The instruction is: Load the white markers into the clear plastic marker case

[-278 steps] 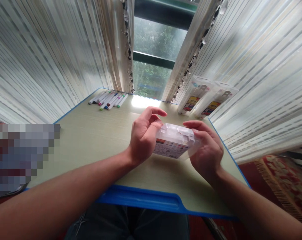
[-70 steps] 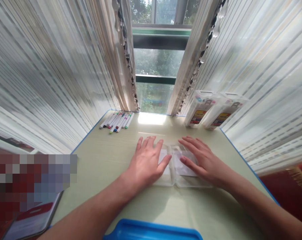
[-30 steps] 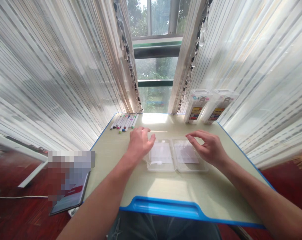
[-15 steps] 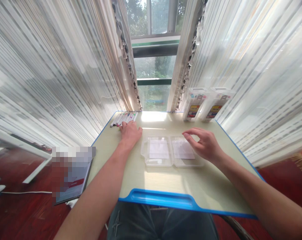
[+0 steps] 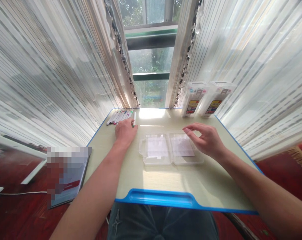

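Observation:
At the far left of the table, my left hand (image 5: pixel 126 131) reaches over a row of white markers (image 5: pixel 118 116) with coloured ends. Its fingers are closed at a white marker with a green end (image 5: pixel 134 119), between thumb and index finger; the grip is partly hidden. My right hand (image 5: pixel 203 138) hovers over the right side of an open clear plastic case (image 5: pixel 158 162). Its thumb and index fingertip come together, and I see nothing between them. The case lies unfolded, with a white paper sheet (image 5: pixel 157 145) in its left half and another sheet (image 5: pixel 183 147) in the right.
Two clear plastic boxes with labels, a left one (image 5: pixel 193 100) and a right one (image 5: pixel 216 100), stand at the table's far right corner. A blue tray ledge (image 5: pixel 163 199) runs along the near edge. Sheer curtains (image 5: pixel 53 60) flank the window. A blurred-out flat object (image 5: pixel 73 180) is at the left.
A white marker now shows apart from the row, at my left thumb and index finger. My right hand stays in nearly the same place. The view has tilted slightly.

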A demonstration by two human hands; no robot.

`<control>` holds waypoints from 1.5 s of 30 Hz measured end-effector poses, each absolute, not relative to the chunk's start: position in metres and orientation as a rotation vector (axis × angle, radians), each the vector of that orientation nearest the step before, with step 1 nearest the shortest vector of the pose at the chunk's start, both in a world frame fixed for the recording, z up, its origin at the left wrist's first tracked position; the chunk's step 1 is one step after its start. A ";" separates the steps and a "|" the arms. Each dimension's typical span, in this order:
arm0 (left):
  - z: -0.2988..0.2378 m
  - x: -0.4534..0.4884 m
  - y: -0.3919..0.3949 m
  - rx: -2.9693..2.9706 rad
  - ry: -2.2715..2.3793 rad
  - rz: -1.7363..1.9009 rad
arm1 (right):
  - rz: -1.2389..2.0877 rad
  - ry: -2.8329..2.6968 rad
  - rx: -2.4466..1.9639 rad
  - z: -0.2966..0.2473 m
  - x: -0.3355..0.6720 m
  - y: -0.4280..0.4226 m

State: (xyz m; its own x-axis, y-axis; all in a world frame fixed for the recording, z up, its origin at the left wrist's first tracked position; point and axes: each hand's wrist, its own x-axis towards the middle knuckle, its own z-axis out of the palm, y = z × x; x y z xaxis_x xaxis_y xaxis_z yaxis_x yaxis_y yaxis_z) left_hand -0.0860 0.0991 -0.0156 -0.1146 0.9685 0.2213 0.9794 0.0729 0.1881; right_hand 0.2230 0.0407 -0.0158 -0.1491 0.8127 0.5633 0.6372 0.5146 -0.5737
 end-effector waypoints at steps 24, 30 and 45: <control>0.009 -0.033 0.033 -2.655 -1.320 -1.553 | 0.808 -1.476 -1.136 -0.009 0.215 0.035; 0.007 -0.030 0.030 -2.709 -1.314 -1.680 | 0.937 -1.366 -1.071 -0.002 0.209 0.027; 0.009 -0.018 0.026 -2.809 -2.004 -2.717 | 1.170 -1.074 -0.922 -0.002 0.204 0.021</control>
